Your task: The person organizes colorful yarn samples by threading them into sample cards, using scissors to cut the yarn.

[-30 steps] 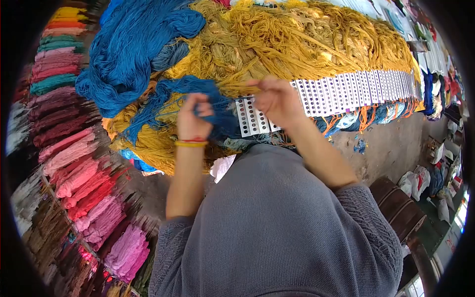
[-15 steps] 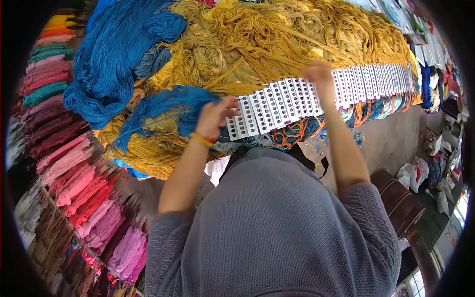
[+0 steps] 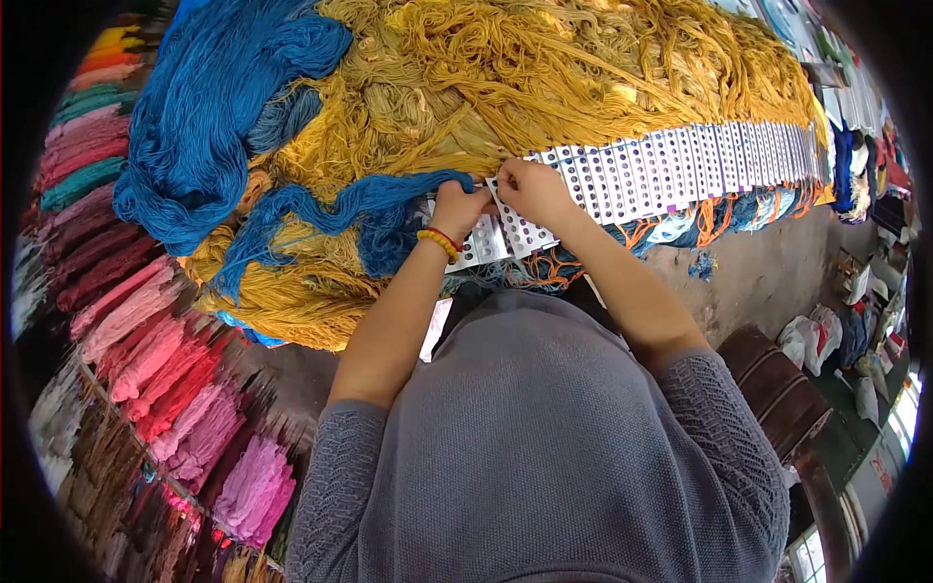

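My left hand [image 3: 461,210], with a yellow and red band at the wrist, is closed around the end of a blue yarn hank [image 3: 384,194]. Its strands trail left over the mustard yarn. Close beside it, my right hand [image 3: 536,197] is pinched shut over the left end of a row of white punched cards [image 3: 671,175]. Whatever lies between its fingertips is too small to make out. Both hands rest at the cards, thumbs nearly meeting.
Mustard yarn [image 3: 544,73] is heaped behind the cards, and a big blue yarn bundle [image 3: 209,107] lies at the left. Orange and blue threads [image 3: 700,228] hang along the near edge. Pink hanks [image 3: 160,360] line the left side. A brown ribbed object [image 3: 773,398] stands at right.
My right hand has come down and left from the middle of the cards to beside my left hand. My left hand has shifted right and closed on the blue yarn, drawing it into a strand.
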### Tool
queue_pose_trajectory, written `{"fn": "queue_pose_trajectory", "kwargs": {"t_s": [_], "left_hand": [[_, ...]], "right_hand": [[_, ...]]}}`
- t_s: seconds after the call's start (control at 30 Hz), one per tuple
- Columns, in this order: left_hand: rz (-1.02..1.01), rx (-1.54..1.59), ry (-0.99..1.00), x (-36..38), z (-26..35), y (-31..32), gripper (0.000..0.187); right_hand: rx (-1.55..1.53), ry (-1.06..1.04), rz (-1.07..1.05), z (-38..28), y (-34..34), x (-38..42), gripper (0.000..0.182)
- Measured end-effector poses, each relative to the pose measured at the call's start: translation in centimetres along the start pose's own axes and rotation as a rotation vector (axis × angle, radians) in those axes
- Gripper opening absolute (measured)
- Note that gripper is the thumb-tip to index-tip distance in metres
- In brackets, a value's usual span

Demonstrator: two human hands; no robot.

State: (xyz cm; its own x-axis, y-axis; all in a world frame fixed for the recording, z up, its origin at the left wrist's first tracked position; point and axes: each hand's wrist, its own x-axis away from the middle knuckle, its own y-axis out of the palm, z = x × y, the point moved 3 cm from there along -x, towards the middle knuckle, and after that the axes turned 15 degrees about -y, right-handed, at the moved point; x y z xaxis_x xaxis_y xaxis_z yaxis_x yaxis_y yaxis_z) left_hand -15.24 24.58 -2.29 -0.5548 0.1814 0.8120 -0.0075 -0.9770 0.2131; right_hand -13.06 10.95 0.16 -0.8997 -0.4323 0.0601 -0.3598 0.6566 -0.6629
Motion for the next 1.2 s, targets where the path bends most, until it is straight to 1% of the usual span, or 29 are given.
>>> {"fn": "queue_pose_trajectory", "kwargs": {"t_s": [0.07, 0.1, 0.17, 0.23, 0.3, 0.37, 0.4, 0.43, 0.47, 0.5, 0.53, 0.6, 0.63, 0.7, 0.73, 0.8, 0.83, 0.87, 0.9, 0.93, 0.97, 1.0, 1.03, 1.07, 1.1, 1.13, 1.17, 1.2], "left_hand": [[0.046, -0.078, 0.032, 0.0, 0.3, 0.1, 0.011], [0.045, -0.079, 0.030, -0.2, 0.2, 0.1, 0.011], [0.153, -0.249, 0.041, -0.5, 0.3, 0.0, 0.011], [0.162, -0.245, 0.042, -0.5, 0.3, 0.1, 0.012], [0.173, -0.241, 0.042, -0.7, 0.1, 0.0, 0.014], [0.238, -0.357, 0.063, -0.6, 0.6, -0.1, 0.015], [0.235, -0.357, 0.061, -0.2, 1.0, 0.0, 0.015], [0.310, -0.419, 0.072, 0.5, 1.3, -0.2, 0.014], [0.385, -0.480, 0.084, 1.6, 2.0, -0.3, 0.015], [0.393, -0.510, 0.212, 2.6, 2.6, -0.4, 0.012], [0.390, -0.512, 0.209, 2.6, 2.2, -0.9, 0.012], [0.045, -0.034, -0.013, 2.7, 1.2, -1.1, 0.012], [-0.144, 0.144, 0.026, 3.1, 1.1, -0.9, 0.017], [-0.307, 0.399, -0.070, 4.2, 1.8, -0.4, 0.021], [-0.453, 0.490, -0.106, 4.4, 2.1, -0.2, 0.024], [-0.353, 0.259, -0.167, 3.9, 2.2, 0.2, 0.027], [-0.286, 0.090, -0.210, 3.1, 1.8, 0.6, 0.024], [-0.194, -0.096, -0.154, 2.4, 1.4, 1.1, 0.020], [-0.103, -0.282, -0.097, 2.0, 1.1, 1.3, 0.018], [-0.002, -0.385, 0.049, 1.8, 1.2, 1.0, 0.021], [0.164, -0.328, 0.058, 2.5, 1.7, -0.9, 0.021], [0.339, -0.270, 0.067, 3.9, 2.6, -4.3, 0.022], [0.329, -0.237, -0.062, 4.8, 2.8, -9.1, 0.020], [0.257, 0.135, -0.061, 7.8, 4.9, -11.2, 0.015], [0.344, 0.316, 0.112, 10.3, 6.3, -14.7, 0.012], [0.438, 0.330, 0.243, 12.7, 7.4, -19.5, 0.014], [0.876, 0.380, 0.244, 14.7, 6.9, -24.9, 0.021], [0.976, 0.432, 0.298, 16.9, 7.7, -26.9, 0.029]], "right_hand": [[0.042, -0.020, -0.002, -0.1, 0.1, -0.2, 0.012], [0.067, -0.035, -0.040, -0.2, 0.1, -0.4, 0.012], [0.092, -0.045, -0.077, -0.2, 0.2, -0.5, 0.012], [0.073, -0.037, -0.107, 0.0, 0.2, -0.5, 0.012], [0.022, -0.015, -0.087, -0.2, 0.0, -0.3, 0.012], [-0.028, 0.007, -0.066, -0.6, -0.4, -0.1, 0.012], [-0.072, 0.055, -0.048, -0.7, -0.7, 0.2, 0.013], [-0.117, 0.104, -0.031, -0.7, -0.8, 0.4, 0.015], [-0.119, 0.107, -0.031, -0.6, -0.8, 0.5, 0.015], [-0.116, 0.098, -0.011, -0.5, -0.8, 0.6, 0.017], [-0.113, 0.091, 0.008, -0.4, -0.8, 0.8, 0.020], [-0.072, 0.071, 0.041, -0.1, -0.2, 0.9, 0.019], [-0.025, 0.050, 0.077, -0.1, -0.1, 0.9, 0.018], [-0.043, 0.019, 0.091, 0.0, -0.3, 0.9, 0.019], [-0.065, -0.012, 0.101, -0.1, -0.3, 1.0, 0.019], [-0.483, 0.139, 0.035, 0.8, 0.0, 0.8, 0.016], [-0.868, 0.250, 0.046, 1.3, -0.1, 1.0, 0.006], [-0.866, 0.249, 0.043, 1.2, -0.3, 0.9, 0.006], [-0.932, 0.249, 0.058, 1.2, -0.5, 0.9, 0.006], [-0.998, 0.251, 0.077, 1.3, -0.7, 0.9, 0.006], [-0.903, 0.234, 0.084, 2.4, 0.5, 1.0, 0.013], [-0.744, 0.220, 0.129, 2.6, 0.7, 1.2, 0.018], [-0.586, 0.201, 0.173, 2.6, 0.7, 1.0, 0.023], [-0.596, 0.234, 0.137, 2.9, 1.0, 1.0, 0.031], [-0.600, 0.231, 0.141, 3.1, 1.2, 1.0, 0.031], [-0.601, 0.233, 0.155, 3.2, 1.3, 1.0, 0.030], [-0.601, 0.233, 0.167, 3.3, 1.4, 0.9, 0.028], [-0.631, 0.247, 0.177, 3.5, 1.5, 0.8, 0.027]]}}
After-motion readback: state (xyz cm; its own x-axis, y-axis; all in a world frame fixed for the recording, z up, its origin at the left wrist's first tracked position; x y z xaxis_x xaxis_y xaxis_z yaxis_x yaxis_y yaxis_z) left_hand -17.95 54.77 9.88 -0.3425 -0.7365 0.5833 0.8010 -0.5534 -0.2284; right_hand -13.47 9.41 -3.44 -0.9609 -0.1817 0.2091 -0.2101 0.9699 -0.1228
